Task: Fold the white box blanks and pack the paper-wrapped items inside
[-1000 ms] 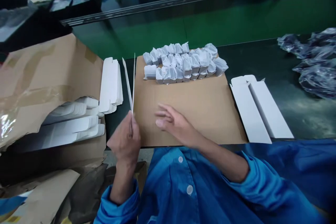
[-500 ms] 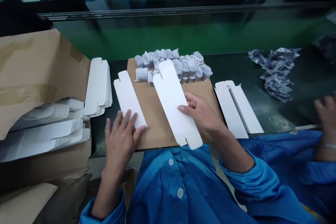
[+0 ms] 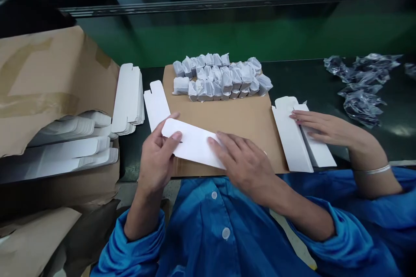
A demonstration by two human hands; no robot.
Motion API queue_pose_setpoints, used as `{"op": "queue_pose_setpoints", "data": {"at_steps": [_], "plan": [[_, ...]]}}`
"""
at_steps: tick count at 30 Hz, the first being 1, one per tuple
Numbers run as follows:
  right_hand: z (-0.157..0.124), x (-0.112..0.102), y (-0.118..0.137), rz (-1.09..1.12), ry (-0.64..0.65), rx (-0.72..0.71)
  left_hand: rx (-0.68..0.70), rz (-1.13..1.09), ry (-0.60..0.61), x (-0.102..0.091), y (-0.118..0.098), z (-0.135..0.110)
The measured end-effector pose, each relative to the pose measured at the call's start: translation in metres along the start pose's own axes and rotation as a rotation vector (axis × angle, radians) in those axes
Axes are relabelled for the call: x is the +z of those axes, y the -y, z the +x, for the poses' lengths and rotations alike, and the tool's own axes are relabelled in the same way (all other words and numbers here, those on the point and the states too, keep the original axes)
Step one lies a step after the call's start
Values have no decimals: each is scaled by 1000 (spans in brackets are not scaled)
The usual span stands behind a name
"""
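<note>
One brown box (image 3: 48, 69) gapes well left of the left grip (image 3: 158, 149); one stack of flat cartons (image 3: 130, 95) sits nearer, one loose carton (image 3: 157, 99) just beyond. The left grip pinches one white carton (image 3: 195, 143) narrowly, thumb on top. Past both grips, over a dozen wrapped pieces (image 3: 224, 78) crowd one cardboard sheet (image 3: 247, 117). The right grip (image 3: 247, 166) lays fingers across the carton's right end, its closure hidden. Rightward, a co-worker's hand (image 3: 328, 127) reaches over two white boxes (image 3: 290, 136).

Held ctn (image 3: 195, 143) – smooth, matt cardbd
</note>
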State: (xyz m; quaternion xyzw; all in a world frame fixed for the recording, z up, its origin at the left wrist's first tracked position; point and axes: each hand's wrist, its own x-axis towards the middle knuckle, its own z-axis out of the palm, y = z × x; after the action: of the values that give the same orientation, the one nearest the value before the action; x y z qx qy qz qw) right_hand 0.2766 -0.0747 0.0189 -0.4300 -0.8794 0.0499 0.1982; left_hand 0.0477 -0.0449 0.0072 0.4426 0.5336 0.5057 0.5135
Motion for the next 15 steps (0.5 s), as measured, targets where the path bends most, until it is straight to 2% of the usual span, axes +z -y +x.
{"op": "queue_pose_setpoints", "data": {"at_steps": [2, 5, 7, 8, 9, 12, 13, 15], "plan": [[1, -7, -11, 123, 33, 39, 108, 52, 18, -13, -8, -1], [13, -28, -36, 445, 292, 54, 333, 281, 115, -30, -27, 1], [21, -40, -45, 530, 463, -16, 282, 453, 265, -30, -37, 2], [24, -42, -45, 494, 457, -30, 204, 492, 320, -27, -38, 2], [25, -42, -42, 412, 394, -26, 129, 487, 329, -23, -38, 2], [19, -30, -24, 50, 86, -2, -29, 258, 231, -12, -25, 2], [16, -25, -18, -52, 24, -23, -66, 179, 222, -12, -20, 2], [11, -16, -12, -170, -5, -105, -103, 117, 264, -17, -13, 3]]}}
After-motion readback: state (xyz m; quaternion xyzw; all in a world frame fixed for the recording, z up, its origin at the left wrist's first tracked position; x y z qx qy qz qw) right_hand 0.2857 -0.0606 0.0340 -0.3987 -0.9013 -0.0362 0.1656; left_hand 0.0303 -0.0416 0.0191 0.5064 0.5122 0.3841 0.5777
